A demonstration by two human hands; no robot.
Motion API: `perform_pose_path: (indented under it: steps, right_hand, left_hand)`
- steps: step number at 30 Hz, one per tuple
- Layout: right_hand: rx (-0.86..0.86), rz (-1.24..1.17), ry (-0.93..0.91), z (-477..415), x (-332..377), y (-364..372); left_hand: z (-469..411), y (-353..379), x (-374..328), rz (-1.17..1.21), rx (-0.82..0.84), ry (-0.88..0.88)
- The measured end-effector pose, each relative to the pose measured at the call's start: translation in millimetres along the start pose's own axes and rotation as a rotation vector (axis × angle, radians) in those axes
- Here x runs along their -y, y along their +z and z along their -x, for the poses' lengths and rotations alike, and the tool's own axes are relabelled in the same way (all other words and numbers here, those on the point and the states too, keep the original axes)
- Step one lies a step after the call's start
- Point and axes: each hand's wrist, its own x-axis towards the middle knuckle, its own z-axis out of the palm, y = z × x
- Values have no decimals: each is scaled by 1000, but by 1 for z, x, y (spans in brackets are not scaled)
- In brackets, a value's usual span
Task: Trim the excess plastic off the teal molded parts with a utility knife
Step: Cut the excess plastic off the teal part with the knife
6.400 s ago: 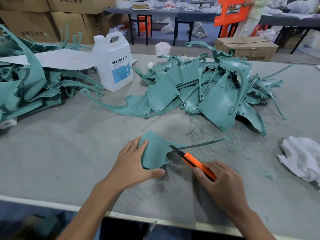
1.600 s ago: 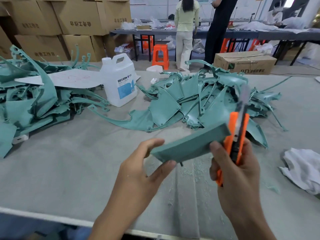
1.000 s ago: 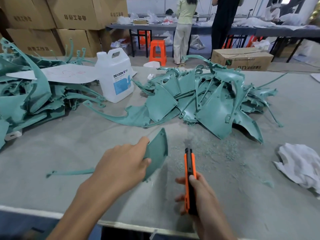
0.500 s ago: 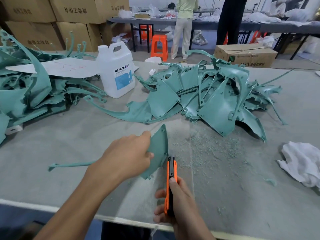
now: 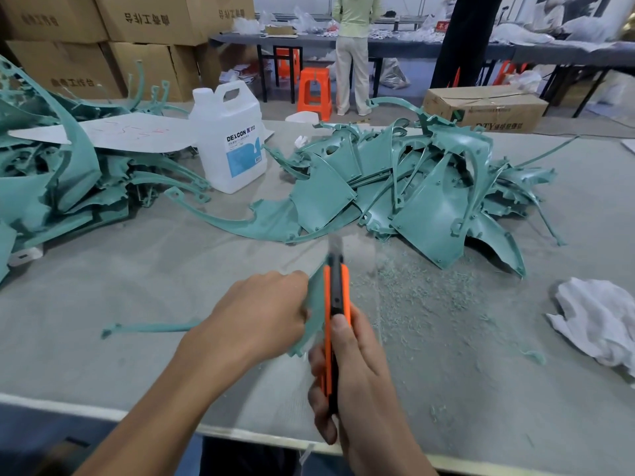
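My left hand (image 5: 256,312) grips a teal molded part (image 5: 314,316) held on edge above the table, most of it hidden behind the hand and the knife. My right hand (image 5: 350,383) grips an orange utility knife (image 5: 335,304), thumb on top, its blurred blade pointing away from me along the part's right edge. A thin teal strip (image 5: 147,327) lies on the table left of my left hand. A pile of teal parts (image 5: 405,197) lies beyond the hands, another heap (image 5: 51,180) at far left.
Teal shavings (image 5: 419,297) litter the grey table (image 5: 137,286). A white jug (image 5: 228,142) stands at the back, a white rag (image 5: 598,317) lies at right. Cardboard boxes (image 5: 137,36) are stacked behind; two people stand at a far table.
The knife has slid forward along the part's edge, blade now blurred past its top. My left hand keeps holding the part upright. Earlier the part was lifted and turned over.
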Motion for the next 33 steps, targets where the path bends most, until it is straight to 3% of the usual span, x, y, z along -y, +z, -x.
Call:
perform_pose_path:
  steps: [2, 4, 8, 10, 14, 19, 22, 25, 28, 33]
  right_hand:
    - [55, -51, -66, 1, 15, 4]
    - [-20, -118, -84, -1, 17, 3]
    - [-290, -111, 94, -9, -18, -13]
    - [-331, -61, 177, -8, -37, -18]
    - [-232, -52, 205, -8, -40, -13]
    - [68, -43, -20, -5, 4, -5]
    - [-21, -11, -145, -8, 19, -16]
    - [-300, 445, -200, -14, 21, -56]
    - [-423, 1030, -188, -14, 16, -109]
    - [-438, 1372, -130, -11, 22, -151]
  left_hand:
    - [1, -1, -1, -9, 0, 10]
    - [0, 0, -1, -22, 1, 8]
    - [-3, 1, 2, -19, 18, -14]
    - [-3, 2, 4, -17, 18, -18]
    - [-1, 4, 3, 6, 0, -13]
    - [5, 7, 1, 6, -50, 10]
    - [8, 7, 3, 7, -64, -1]
    - [12, 11, 9, 28, -91, -23]
    - [17, 15, 12, 87, -146, -38]
    - [17, 10, 12, 155, -385, 81]
